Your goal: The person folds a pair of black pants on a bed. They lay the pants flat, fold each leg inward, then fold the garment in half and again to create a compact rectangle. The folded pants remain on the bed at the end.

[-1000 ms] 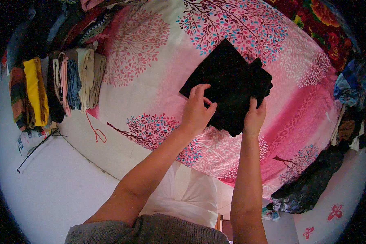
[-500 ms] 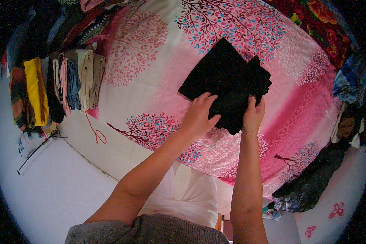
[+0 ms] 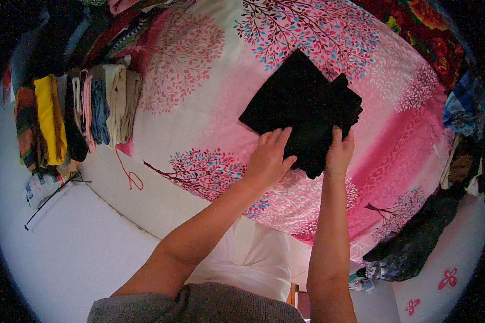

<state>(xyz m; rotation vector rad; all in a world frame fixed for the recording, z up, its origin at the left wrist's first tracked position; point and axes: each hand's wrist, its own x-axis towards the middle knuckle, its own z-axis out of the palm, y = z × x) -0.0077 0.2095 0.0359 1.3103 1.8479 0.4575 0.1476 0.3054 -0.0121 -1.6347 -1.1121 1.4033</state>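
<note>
Both hands rest on the near edge of the folded black garment, which lies just right of centre in the upper half of the frame on the pink tree-printed bedsheet. Its long axis runs from upper left to lower right, away from the fingers. Left hand lies flat with fingers spread, pressing the lower left edge; right hand has fingers together, laid on the lower right part, where loose layers bunch. Neither visibly clamps the cloth. Stacked folded clothes sit well apart at the left of the frame
</note>
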